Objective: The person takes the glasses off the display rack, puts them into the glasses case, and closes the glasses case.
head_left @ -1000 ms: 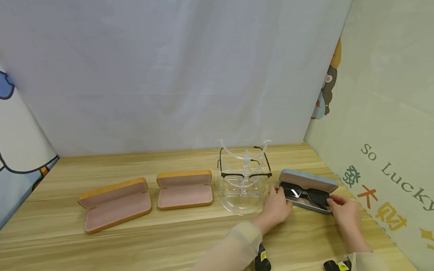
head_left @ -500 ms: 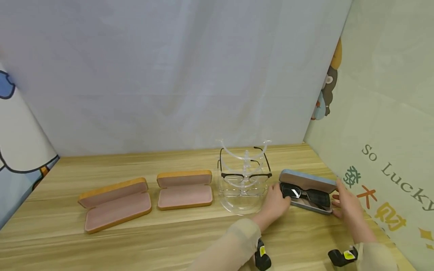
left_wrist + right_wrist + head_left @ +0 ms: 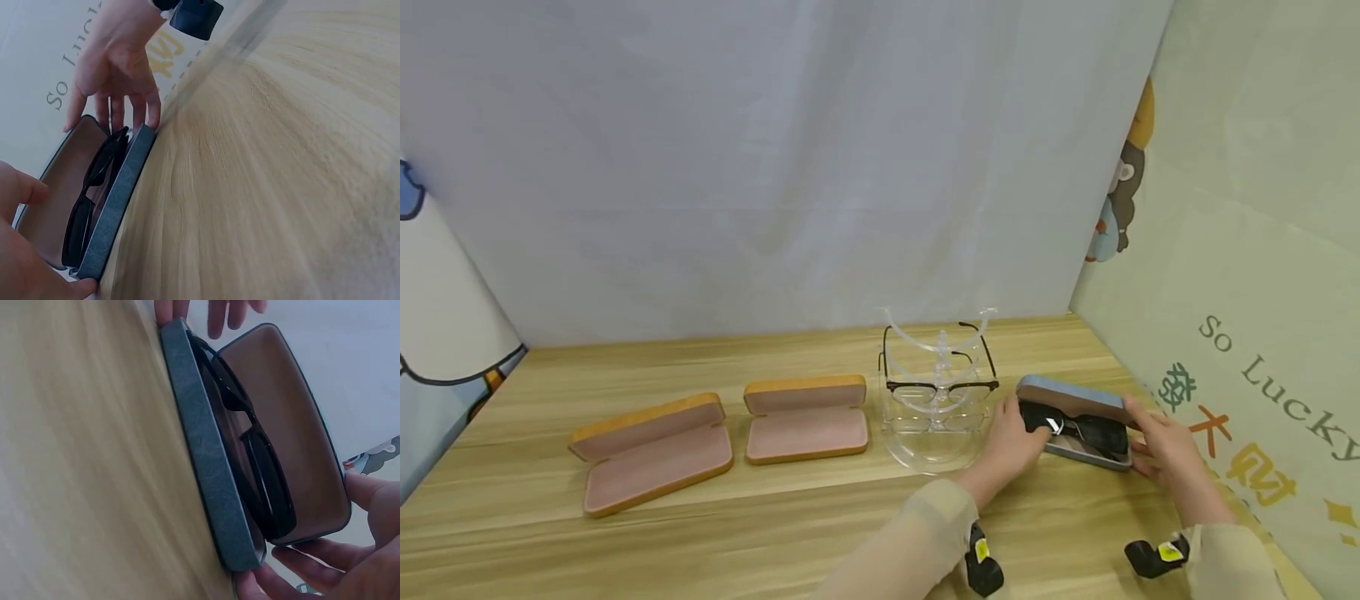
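Note:
In the head view, a blue-grey glasses case point(image 3: 1078, 454) lies with its lid raised at the table's right side. Black sunglasses point(image 3: 1102, 435) sit inside, lenses toward me. My left hand point(image 3: 1011, 446) holds the case's left end, thumb at the front of the base. At the other end, my right hand point(image 3: 1172, 454) has its thumb on the lid's corner and its fingers around the base's end. The right wrist view shows that thumb on the lid point(image 3: 297, 431) and lower fingers by the base point(image 3: 209, 450). Neither hand grips the sunglasses.
A clear display stand point(image 3: 931, 454) left of my left hand bears black-rimmed glasses point(image 3: 940, 386) and clear-framed glasses point(image 3: 934, 423). Two orange cases, one in the middle point(image 3: 807, 433) and one farther left point(image 3: 658, 467), lie with lids raised. A printed cloth wall point(image 3: 1247, 250) borders the right side.
My right hand has left the sunglasses' right end and moved its thumb up to the lid. The lid's right end has tipped slightly forward. My left hand has slid to the case's end.

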Demonstrator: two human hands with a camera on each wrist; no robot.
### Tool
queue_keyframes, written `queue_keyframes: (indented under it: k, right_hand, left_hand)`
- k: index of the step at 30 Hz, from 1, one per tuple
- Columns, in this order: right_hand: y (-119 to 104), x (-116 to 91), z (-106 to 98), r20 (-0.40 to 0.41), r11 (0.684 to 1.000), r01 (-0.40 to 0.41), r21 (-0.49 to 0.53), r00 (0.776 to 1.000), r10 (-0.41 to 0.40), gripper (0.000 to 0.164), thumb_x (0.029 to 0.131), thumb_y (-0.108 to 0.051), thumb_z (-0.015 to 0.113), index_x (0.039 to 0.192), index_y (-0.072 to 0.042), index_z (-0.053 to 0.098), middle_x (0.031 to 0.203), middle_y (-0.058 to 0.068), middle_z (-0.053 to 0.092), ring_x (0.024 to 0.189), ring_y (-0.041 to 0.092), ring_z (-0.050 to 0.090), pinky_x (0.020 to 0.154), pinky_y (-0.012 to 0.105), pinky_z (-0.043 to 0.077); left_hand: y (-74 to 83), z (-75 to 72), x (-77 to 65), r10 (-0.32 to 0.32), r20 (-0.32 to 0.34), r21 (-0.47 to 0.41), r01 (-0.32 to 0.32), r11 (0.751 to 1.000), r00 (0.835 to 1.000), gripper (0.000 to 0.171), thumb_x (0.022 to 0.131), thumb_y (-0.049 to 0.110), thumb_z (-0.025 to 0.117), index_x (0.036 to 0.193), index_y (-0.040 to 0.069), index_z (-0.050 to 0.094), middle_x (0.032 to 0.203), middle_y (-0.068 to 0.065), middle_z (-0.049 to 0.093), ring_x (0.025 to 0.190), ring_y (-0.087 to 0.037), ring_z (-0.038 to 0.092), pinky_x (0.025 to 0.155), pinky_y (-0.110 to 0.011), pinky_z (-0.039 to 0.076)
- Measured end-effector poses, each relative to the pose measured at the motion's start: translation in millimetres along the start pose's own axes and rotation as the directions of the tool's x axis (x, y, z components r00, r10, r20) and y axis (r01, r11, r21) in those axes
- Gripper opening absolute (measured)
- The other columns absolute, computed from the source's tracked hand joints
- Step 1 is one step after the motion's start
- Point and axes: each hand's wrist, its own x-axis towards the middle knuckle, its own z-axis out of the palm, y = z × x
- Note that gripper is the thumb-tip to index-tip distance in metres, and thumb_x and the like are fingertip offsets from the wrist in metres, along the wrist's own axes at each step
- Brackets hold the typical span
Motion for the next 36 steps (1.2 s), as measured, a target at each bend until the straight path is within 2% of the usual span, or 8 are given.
queue_keyframes:
  k: [8,11,15,25,27,30,32,36]
  right_hand:
    - [26,19,-6,0.041,0.993,0.112,0.026,0.993,-0.113,0.099,0.081,-0.063,0.046,0.145,-0.002,0.002,0.15,0.023,0.003,0.131,0.044,0.023,0.084,0.036,0.051]
    - [18,5,-3,0.058,0.993,0.12,0.016,0.991,-0.12,0.096,0.083,-0.06,0.045,0.145,-0.001,0.001,0.15,0.023,0.003,0.131,0.042,0.024,0.091,0.035,0.047]
    - [17,-1,-2,0.074,0.991,0.129,0.029,0.989,-0.131,0.091,0.086,-0.056,0.045,0.145,0.0,0.004,0.149,0.024,0.006,0.132,0.04,0.023,0.081,0.022,0.05]
    - [18,-6,-5,0.11,0.988,0.133,0.073,0.984,-0.141,0.085,0.089,-0.05,0.045,0.145,-0.001,0.004,0.149,0.023,0.003,0.133,0.039,0.017,0.078,0.017,0.05]
    - [18,-6,-5,0.115,0.988,0.143,0.062,0.982,-0.149,0.085,0.088,-0.05,0.046,0.145,-0.001,0.006,0.149,0.024,0.005,0.129,0.032,0.034,0.079,0.016,0.049]
    - [21,-6,-5,0.126,0.985,0.165,0.056,0.977,-0.171,0.084,0.089,-0.048,0.048,0.145,0.0,0.007,0.148,0.025,0.007,0.1,0.003,0.056,0.078,0.016,0.05]
    - [23,-6,-6,0.128,0.983,0.169,0.065,0.976,-0.177,0.083,0.089,-0.046,0.05,0.145,0.0,0.008,0.148,0.026,0.007,0.081,-0.015,0.049,0.078,0.016,0.05]
    - [26,-5,-7,0.131,0.981,0.176,0.078,0.974,-0.185,0.083,0.089,-0.044,0.05,0.144,0.002,0.008,0.147,0.027,0.007,0.074,-0.019,0.046,0.076,0.015,0.05]
  left_hand:
    - [3.5,2.6,-0.8,0.017,0.001,-0.071,-0.017,0.997,1.0,0.071,0.087,0.033,0.057,0.145,0.011,0.022,0.148,-0.011,0.024,0.132,-0.028,0.03,0.103,-0.043,0.033]
    - [4.0,1.5,-0.8,0.008,-0.007,-0.11,-0.009,0.994,1.0,0.07,0.087,0.035,0.057,0.144,0.013,0.023,0.148,-0.01,0.025,0.133,-0.028,0.03,0.103,-0.044,0.033]
    - [6.9,0.4,-0.4,-0.007,-0.044,-0.119,0.002,0.993,0.999,0.07,0.086,0.038,0.057,0.143,0.012,0.027,0.145,-0.011,0.029,0.13,-0.028,0.034,0.101,-0.045,0.035]
    - [11.7,11.1,0.4,-0.011,-0.141,-0.105,-0.004,0.994,0.99,0.068,0.087,0.041,0.057,0.141,0.008,0.031,0.142,-0.011,0.035,0.127,-0.03,0.038,0.101,-0.044,0.035]
    - [10.9,12.0,0.0,-0.016,-0.158,-0.126,-0.004,0.992,0.987,0.065,0.087,0.039,0.057,0.139,0.008,0.033,0.139,-0.012,0.039,0.124,-0.03,0.041,0.099,-0.044,0.037]
    - [9.2,13.5,1.1,-0.029,-0.2,-0.122,0.004,0.992,0.979,0.061,0.087,0.039,0.058,0.136,0.008,0.038,0.13,-0.011,0.05,0.115,-0.03,0.05,0.093,-0.042,0.042]
    - [9.1,14.3,2.5,-0.039,-0.224,-0.11,0.015,0.994,0.974,0.06,0.087,0.041,0.058,0.133,0.009,0.041,0.125,-0.011,0.054,0.11,-0.029,0.053,0.089,-0.041,0.045]
    - [9.2,15.8,5.4,-0.048,-0.259,-0.082,0.027,0.996,0.965,0.057,0.086,0.042,0.059,0.13,0.008,0.047,0.122,-0.01,0.057,0.108,-0.03,0.055,0.089,-0.041,0.045]
